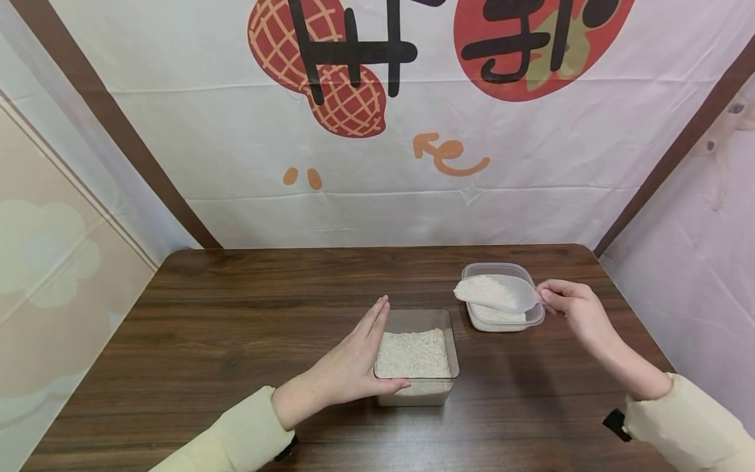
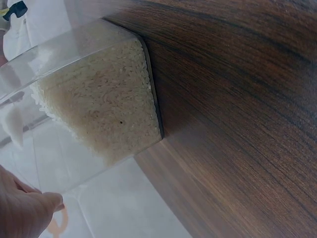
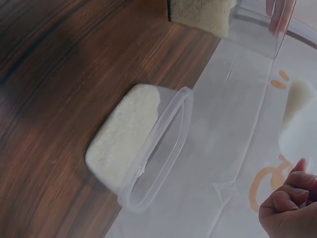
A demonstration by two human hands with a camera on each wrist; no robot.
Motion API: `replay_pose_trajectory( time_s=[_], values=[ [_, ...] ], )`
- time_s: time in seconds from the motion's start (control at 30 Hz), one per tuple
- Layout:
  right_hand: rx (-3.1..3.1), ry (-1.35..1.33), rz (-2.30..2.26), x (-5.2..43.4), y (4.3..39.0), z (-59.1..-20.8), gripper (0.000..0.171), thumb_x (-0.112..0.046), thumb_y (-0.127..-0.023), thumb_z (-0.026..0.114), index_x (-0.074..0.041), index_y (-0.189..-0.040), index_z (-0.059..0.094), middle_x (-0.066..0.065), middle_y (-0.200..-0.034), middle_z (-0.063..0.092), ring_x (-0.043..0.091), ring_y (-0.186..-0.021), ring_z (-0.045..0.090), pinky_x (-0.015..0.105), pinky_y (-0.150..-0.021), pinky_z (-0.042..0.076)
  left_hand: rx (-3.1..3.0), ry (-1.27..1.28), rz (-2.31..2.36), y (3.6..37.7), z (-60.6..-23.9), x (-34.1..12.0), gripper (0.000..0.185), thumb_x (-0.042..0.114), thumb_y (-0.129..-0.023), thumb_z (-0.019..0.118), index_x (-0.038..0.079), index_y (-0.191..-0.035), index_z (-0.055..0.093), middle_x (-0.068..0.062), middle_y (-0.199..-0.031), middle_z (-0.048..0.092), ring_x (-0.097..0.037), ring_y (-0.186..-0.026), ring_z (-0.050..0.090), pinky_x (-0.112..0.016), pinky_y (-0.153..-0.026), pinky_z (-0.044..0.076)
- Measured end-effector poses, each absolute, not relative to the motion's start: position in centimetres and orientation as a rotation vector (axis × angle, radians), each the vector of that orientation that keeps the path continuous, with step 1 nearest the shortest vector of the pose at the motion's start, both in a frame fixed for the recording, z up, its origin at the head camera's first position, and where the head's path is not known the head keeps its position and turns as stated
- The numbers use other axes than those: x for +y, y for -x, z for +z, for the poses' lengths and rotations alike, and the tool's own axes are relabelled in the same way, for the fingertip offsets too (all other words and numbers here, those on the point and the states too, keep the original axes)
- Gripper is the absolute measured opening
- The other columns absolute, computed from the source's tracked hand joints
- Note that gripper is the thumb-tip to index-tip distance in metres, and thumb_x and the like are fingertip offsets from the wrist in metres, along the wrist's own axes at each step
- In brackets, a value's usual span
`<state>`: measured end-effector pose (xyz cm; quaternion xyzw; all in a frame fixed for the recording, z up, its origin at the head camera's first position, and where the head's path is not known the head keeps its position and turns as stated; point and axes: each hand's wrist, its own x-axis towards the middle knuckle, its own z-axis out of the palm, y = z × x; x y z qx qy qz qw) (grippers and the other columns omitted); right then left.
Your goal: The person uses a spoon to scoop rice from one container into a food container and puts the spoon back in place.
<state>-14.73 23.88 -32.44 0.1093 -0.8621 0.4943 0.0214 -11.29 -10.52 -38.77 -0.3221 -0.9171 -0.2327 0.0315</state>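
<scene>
On the dark brown wood-grain bench [image 1: 236, 314] stands a clear square plastic container [image 1: 417, 357] partly filled with white rice, near the person's edge of the bench and about the middle. The left hand [image 1: 354, 364] lies against its left wall – fingers straight and together along the side, thumb stretched across the near edge, so the hand braces the box rather than closing round it. In the left wrist view the rice shows through the clear wall, lying lower than the rim, and the thumb touches the wall at the bottom left of the picture.

Just to the right and a little farther back sits a shallow clear plastic tub with rounded corners [image 1: 501, 314], also holding white rice. The right hand [image 1: 569, 308] pinches the handle of a translucent white plastic scoop [image 1: 495, 293] between thumb and curled fingers. The scoop is heaped with rice and hangs level over that tub, its open end pointing left toward the square container – the two containers stand close but apart. From the right wrist view the tub's rice lies low in it, below the rim.

Behind the bench hangs a white cloth backdrop [image 1: 383, 164] printed with a red peanut drawing and black characters.
</scene>
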Motion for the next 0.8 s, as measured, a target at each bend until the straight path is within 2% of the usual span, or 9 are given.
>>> replay_pose_trajectory(
  time_s=[0.2, 0.5, 0.8],
  values=[
    [-2.705, -0.27, 1.449, 24.8, 15.0, -32.6, 0.021, -0.001, -0.092, 0.04, 0.013, -0.087, 0.055, -0.003, -0.059, 0.038, 0.007, -0.055, 0.037, 0.026, -0.049, 0.031, -2.826, 0.998, -0.699, 11.2, -38.8, -10.6, 0.109, 0.059, -0.074, 0.062, -0.008, -0.142, 0.01, -0.013, -0.152, 0.001, -0.021, -0.138, 0.009, -0.036, -0.106, 0.025],
    [-2.689, -0.226, 1.372, 25.5, 15.3, -33.0, 0.021, -0.002, -0.091, 0.042, 0.012, -0.083, 0.055, -0.007, -0.056, 0.035, 0.009, -0.05, 0.031, 0.029, -0.045, 0.026, -2.835, 0.994, -0.698, 11.1, -38.7, -10.6, 0.109, 0.06, -0.074, 0.061, -0.007, -0.143, 0.009, -0.012, -0.152, 0.001, -0.02, -0.138, 0.008, -0.036, -0.106, 0.025],
    [-2.739, -0.146, 1.226, 26.1, 15.6, -33.4, 0.023, -0.007, -0.092, 0.043, 0.008, -0.082, 0.056, -0.007, -0.057, 0.038, 0.007, -0.049, 0.03, 0.029, -0.044, 0.025, -2.844, 0.989, -0.696, 11.1, -38.6, -10.6, 0.109, 0.06, -0.074, 0.061, -0.007, -0.143, 0.009, -0.013, -0.152, 0.001, -0.02, -0.138, 0.007, -0.035, -0.107, 0.025]
  ],
)
